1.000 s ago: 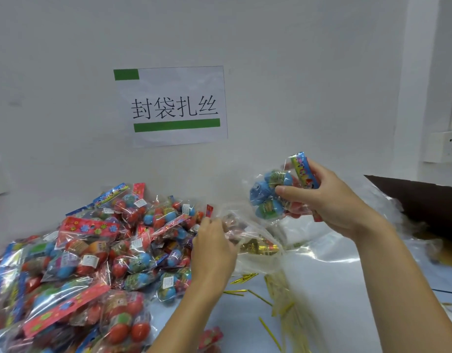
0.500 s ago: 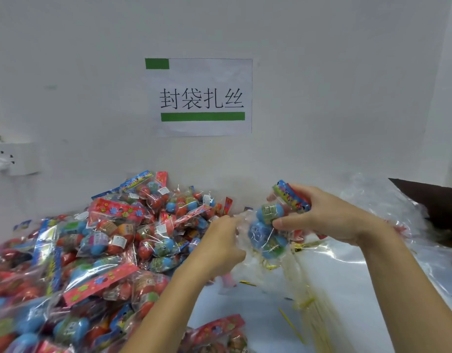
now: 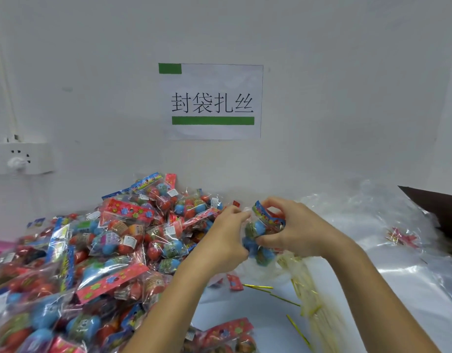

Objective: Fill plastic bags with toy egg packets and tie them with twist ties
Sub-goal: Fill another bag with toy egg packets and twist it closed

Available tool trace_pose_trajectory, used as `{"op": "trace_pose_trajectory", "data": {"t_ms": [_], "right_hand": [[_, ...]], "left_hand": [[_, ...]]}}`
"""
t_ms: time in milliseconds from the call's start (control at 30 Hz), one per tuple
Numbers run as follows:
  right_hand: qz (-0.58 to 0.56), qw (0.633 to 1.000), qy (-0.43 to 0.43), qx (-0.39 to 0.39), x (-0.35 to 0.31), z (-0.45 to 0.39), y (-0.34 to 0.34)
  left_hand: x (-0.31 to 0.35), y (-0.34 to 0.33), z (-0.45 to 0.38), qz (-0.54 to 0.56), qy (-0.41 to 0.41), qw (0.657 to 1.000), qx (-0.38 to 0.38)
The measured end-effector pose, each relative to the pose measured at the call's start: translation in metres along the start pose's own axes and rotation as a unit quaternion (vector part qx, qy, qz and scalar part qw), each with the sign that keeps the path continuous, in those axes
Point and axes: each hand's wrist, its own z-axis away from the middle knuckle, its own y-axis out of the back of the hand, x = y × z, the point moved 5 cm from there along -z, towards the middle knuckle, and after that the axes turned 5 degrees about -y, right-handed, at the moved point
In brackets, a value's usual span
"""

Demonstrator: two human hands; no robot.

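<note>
- Up on the white wall, the paper sign (image 3: 211, 101) reads "封袋扎丝", with one small green block at its top left corner and one long green bar under the characters.
- Right hand (image 3: 300, 229) has its fingers curled round a toy egg packet (image 3: 262, 231), thumb low, fingertips over the blue printed header card; the print on that card is too small to read.
- Left hand (image 3: 226, 236) pinches the mouth of a clear plastic bag (image 3: 248, 263), fingers bunched at the film's edge, right beside the packet.
- Half a second ago the packet sat higher and freer of the film; now it is lower, tucked between the two hands and partly inside the bag.
- The camera view has swung too: the sign sits further right and lower, and the wall socket (image 3: 19, 159) at left shows more fully.
- One big pile of egg packets (image 3: 105, 250) heaps on the left of the table, far too many to count, with red and blue header cards and small white stickers I can't read.
- Gold twist ties (image 3: 310, 296) lie in one loose bundle below the hands, with about four strays beside it.
- Clear plastic sheeting (image 3: 372, 225) spreads at right, next to one dark cardboard flap (image 3: 439, 207).
</note>
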Motion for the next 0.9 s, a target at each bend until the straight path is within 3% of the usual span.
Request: {"op": "trace_pose_trajectory", "data": {"t_ms": [167, 400, 567, 733, 833, 900], "right_hand": [[0.048, 0.999, 0.007, -0.006, 0.004, -0.007, -0.024], [0.093, 0.994, -0.002, -0.048, 0.009, -0.012, -0.047], [0.043, 0.997, -0.027, 0.063, 0.018, -0.016, -0.034], [-0.031, 0.984, -0.049, 0.167, 0.022, -0.015, -0.018], [-0.073, 0.974, -0.075, 0.200, 0.024, -0.016, -0.017], [-0.089, 0.967, -0.074, 0.227, 0.026, -0.017, -0.015]], "left_hand": [[0.007, 0.010, -0.001, 0.010, -0.033, 0.999, 0.020], [0.018, 0.015, 0.001, 0.000, -0.052, 0.998, -0.023], [0.025, 0.017, 0.002, 0.003, -0.063, 0.998, 0.009], [0.031, 0.017, 0.003, 0.012, -0.039, 0.989, 0.139], [0.025, 0.017, 0.004, -0.022, 0.018, 0.981, 0.190], [0.022, 0.017, 0.006, -0.059, 0.057, 0.980, 0.179]]}}
